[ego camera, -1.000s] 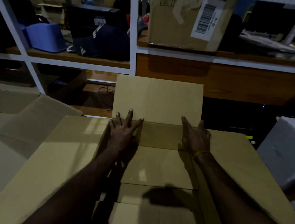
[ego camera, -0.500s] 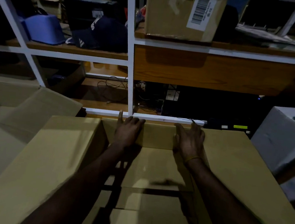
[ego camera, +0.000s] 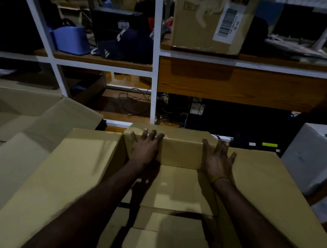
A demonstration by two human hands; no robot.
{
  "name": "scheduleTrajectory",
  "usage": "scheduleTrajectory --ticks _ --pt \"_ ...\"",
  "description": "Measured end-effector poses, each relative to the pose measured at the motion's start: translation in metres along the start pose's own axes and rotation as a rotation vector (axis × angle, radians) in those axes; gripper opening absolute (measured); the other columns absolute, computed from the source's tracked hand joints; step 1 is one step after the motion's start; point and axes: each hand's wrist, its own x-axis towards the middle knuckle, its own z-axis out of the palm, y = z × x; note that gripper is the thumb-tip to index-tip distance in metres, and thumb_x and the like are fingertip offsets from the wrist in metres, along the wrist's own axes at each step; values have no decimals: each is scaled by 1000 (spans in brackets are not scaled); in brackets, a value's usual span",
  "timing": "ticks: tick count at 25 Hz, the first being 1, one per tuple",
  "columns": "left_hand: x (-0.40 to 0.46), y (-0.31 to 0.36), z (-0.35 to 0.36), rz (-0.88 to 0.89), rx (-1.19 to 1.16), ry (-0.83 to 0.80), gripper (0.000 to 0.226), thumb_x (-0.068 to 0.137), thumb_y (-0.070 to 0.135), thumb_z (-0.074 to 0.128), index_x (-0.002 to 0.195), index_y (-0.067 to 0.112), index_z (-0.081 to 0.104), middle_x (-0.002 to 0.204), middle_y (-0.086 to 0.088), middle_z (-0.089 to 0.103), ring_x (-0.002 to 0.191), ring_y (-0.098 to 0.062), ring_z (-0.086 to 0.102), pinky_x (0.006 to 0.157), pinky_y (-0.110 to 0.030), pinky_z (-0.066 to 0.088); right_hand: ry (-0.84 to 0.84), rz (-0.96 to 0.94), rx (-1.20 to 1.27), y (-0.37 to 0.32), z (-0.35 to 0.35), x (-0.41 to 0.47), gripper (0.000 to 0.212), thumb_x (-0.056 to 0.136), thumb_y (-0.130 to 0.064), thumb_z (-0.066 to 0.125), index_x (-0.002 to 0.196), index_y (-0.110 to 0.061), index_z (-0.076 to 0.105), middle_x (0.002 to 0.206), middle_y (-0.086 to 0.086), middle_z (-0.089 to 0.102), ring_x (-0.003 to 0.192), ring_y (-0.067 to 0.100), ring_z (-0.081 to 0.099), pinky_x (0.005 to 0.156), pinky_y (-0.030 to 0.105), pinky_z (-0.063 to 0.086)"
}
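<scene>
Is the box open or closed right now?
Open: the box has its side flaps spread outward, and its inside shows.

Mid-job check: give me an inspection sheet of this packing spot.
Surface: hidden under the boxes.
Job's things: open cardboard box, side flaps spread, far flap tipped outward.
Clutter: second open carton at left; white box at right.
Hands: left hand and right hand flat against the far wall, fingers straight.
Cables: loose cables under the shelving.
Surroundings: white-framed shelving with a labelled carton, blue tub, dark cap.
</scene>
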Motion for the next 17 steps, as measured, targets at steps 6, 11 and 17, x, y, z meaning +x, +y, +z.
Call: scheduleTrajectory --ticks 6,11,17 --pt "-93 -39 -17 -221 46 -156 74 97 48 44 155 34 0 165 -4 -1 151 -26 0 106 -76 9 -189 -18 -3 33 -23 -70 87 92 -57 50 156 -32 -3 165 3 0 150 36 -3 114 67 12" --pt "-190 -39 -27 -314 -56 -273 75 91 66 43 153 41 9 164 7 -5 150 -32 -7 105 -75 19 -263 -28 134 57 -41 -160 85 91 -66 44 156 -36 -2 165 -5 -4 150 37 -7 115 64 6" --pt "-278 -14 -31 -332 -90 -246 72 86 78 34 150 49 16 164 11 -4 150 -32 -8 107 -74 11 -235 -4 192 65 -46 -264 81 89 -74 35 155 -40 3 165 -6 -7 150 34 -10 115 62 2"
